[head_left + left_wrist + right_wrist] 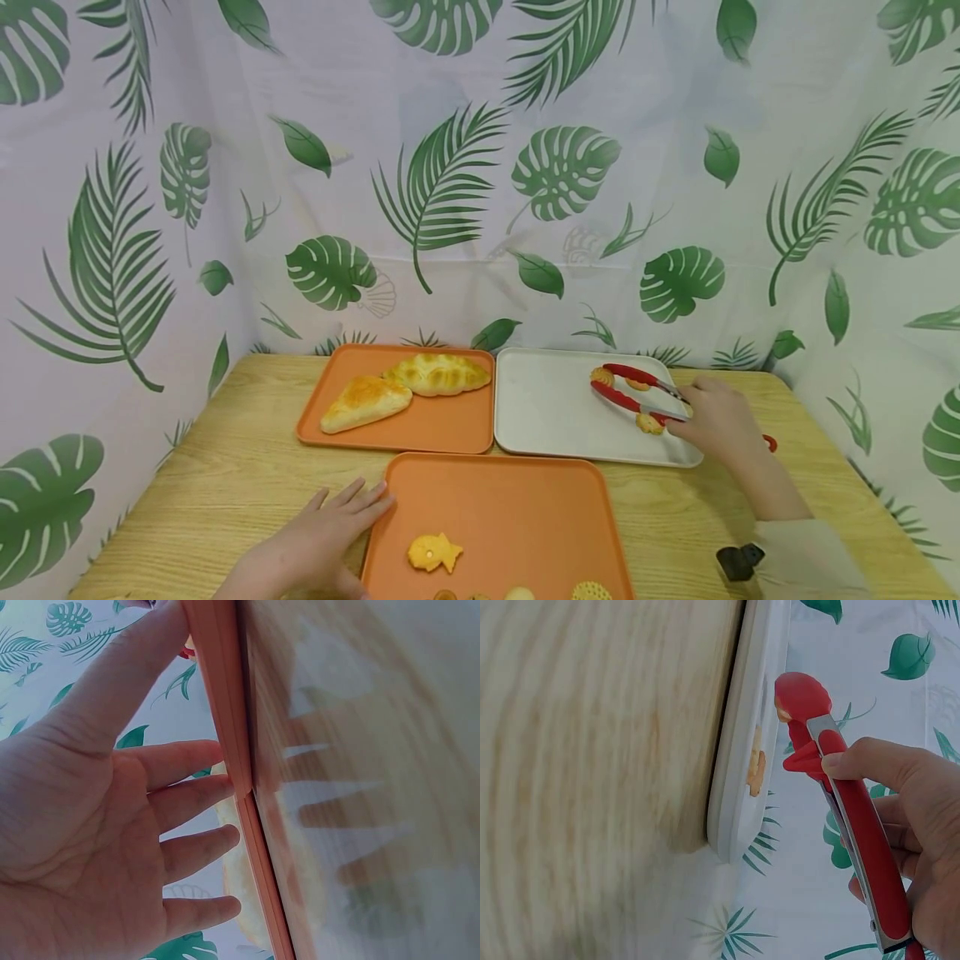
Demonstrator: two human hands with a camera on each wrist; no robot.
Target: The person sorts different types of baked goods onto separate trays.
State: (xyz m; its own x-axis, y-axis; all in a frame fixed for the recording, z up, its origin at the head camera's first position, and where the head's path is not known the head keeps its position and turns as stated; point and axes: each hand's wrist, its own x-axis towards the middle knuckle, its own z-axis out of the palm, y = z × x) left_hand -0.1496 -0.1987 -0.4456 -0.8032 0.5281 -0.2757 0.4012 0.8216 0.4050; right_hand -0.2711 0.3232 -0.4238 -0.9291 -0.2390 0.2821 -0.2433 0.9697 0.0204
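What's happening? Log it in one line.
right grip: holds tongs | cookie: between tongs, over white tray | left grip: by front orange tray

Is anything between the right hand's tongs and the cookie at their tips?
Nothing visible is. In the head view, the right hand holds the red tongs over the white tray, with the cookie at their tips. Two other cookies show nearer the hand, not in between.

i noted red-and-silver tongs (619, 398), white tray (546, 408), orange near tray (532, 521), yellow fish-shaped piece (432, 552). backdrop (480, 192) was leaf-patterned, green on white; table (225, 467) was tan, wood-grained.
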